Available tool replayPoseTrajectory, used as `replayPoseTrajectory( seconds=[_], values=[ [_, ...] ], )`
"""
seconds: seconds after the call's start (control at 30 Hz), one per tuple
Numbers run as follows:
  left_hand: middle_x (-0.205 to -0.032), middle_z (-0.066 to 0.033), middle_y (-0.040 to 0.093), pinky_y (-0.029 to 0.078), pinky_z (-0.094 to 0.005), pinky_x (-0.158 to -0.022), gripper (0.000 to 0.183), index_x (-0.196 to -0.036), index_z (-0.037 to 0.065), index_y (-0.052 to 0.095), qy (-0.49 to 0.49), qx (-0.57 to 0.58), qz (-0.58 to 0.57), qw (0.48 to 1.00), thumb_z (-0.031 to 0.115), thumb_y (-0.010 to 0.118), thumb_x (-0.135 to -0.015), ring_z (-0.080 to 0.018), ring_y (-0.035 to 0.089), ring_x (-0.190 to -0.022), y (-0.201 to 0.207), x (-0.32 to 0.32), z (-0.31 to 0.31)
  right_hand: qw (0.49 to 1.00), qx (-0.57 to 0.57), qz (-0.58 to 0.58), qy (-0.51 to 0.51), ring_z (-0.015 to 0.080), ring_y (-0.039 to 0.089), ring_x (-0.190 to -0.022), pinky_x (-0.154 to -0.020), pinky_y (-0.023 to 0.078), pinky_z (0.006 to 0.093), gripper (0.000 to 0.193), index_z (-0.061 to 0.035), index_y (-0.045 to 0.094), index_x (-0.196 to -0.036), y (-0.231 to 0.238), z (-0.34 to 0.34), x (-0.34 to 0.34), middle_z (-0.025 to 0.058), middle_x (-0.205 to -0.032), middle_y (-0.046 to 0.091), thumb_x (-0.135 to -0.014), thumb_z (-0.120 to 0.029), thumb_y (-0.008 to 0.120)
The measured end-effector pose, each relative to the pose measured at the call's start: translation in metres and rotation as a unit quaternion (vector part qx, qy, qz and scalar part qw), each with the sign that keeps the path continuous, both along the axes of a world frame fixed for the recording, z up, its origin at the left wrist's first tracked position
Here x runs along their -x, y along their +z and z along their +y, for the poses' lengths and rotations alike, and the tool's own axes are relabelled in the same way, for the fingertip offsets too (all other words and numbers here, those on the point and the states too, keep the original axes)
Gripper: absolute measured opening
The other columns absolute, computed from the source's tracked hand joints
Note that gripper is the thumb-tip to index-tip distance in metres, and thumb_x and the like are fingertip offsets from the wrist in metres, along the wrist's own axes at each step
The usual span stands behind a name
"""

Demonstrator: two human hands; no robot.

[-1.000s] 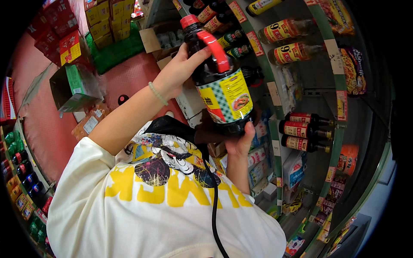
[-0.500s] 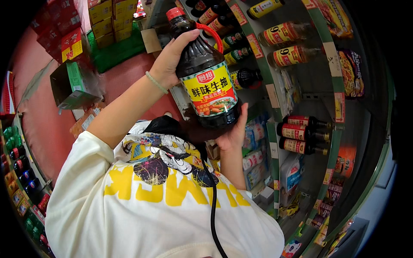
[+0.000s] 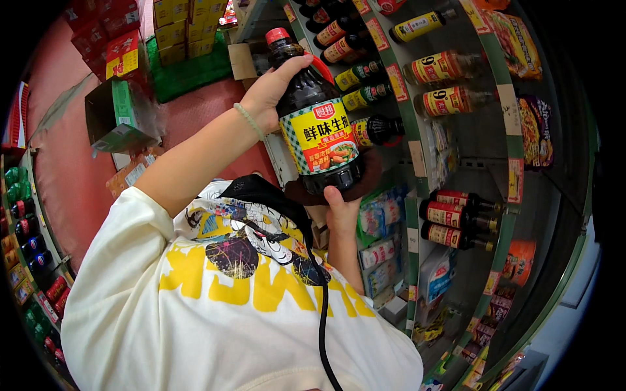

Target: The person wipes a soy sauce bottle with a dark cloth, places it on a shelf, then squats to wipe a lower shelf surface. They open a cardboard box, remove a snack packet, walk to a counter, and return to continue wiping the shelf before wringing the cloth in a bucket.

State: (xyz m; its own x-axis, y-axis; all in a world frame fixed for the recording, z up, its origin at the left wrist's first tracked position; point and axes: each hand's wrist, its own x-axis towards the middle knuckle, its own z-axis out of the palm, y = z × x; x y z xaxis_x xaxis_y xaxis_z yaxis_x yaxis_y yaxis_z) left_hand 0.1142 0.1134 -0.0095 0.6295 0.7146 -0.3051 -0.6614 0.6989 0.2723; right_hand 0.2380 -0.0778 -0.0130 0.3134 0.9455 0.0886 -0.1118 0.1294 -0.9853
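A big dark soy sauce bottle [image 3: 319,133] with a red cap, a red handle and a yellow, red and green checked label is held up in front of my chest, tilted slightly. My left hand [image 3: 270,91] is closed round its neck and shoulder, thumb across the front near the red handle. Under the bottle's base, my right hand [image 3: 343,214] is closed on a dark brown cloth [image 3: 370,173], thumb up against the bottom edge. The cloth wraps partly round the base, and most right-hand fingers are hidden behind it.
On the right, shelves carry several sauce bottles [image 3: 450,218], clear yellow-labelled bottles [image 3: 447,101] and noodle packets [image 3: 536,130]. An open green carton [image 3: 120,117] stands on the red floor [image 3: 202,124] at left, near stacked yellow boxes [image 3: 171,32]. A black cable [image 3: 324,326] hangs down my shirt.
The bottle has turned a little, its label facing more to the left, and sits slightly lower. My right hand has shifted down and left under the base; more cloth shows on the right.
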Motion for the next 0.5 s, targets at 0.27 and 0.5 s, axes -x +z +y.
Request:
replayPoseTrajectory(
  seconds=[0.27, 0.5],
  values=[
    [-0.086, -0.0061, 0.063, 0.054, -0.0361, -0.07, 0.036, -0.1, 0.009, 0.05, -0.022, -0.024, 0.046, 0.998, 0.024, 0.072, -0.075, -0.0194, 0.064, -0.075, -0.0053, -0.0007, -0.0034, 0.997, 0.009, 0.075, -0.023, 0.0243, 0.041, -0.117, -0.094, 0.041, 0.0376, 0.092, -0.006, 0.012, -0.14, 0.006, -0.003, 0.0062, 0.0119, -0.132, 0.033, -0.071, -0.022, 0.072],
    [-0.086, -0.0042, 0.062, 0.053, -0.0358, -0.072, 0.039, -0.103, 0.01, 0.048, -0.039, -0.043, 0.026, 0.998, 0.026, 0.071, -0.076, -0.0172, 0.063, -0.077, -0.0022, 0.0025, -0.007, 0.999, -0.006, 0.034, -0.023, 0.0252, 0.042, -0.117, -0.094, 0.042, 0.0394, 0.091, -0.0063, 0.015, -0.139, 0.0009, -0.0061, 0.0042, 0.0121, -0.13, 0.035, -0.071, -0.023, 0.073]
  ],
)
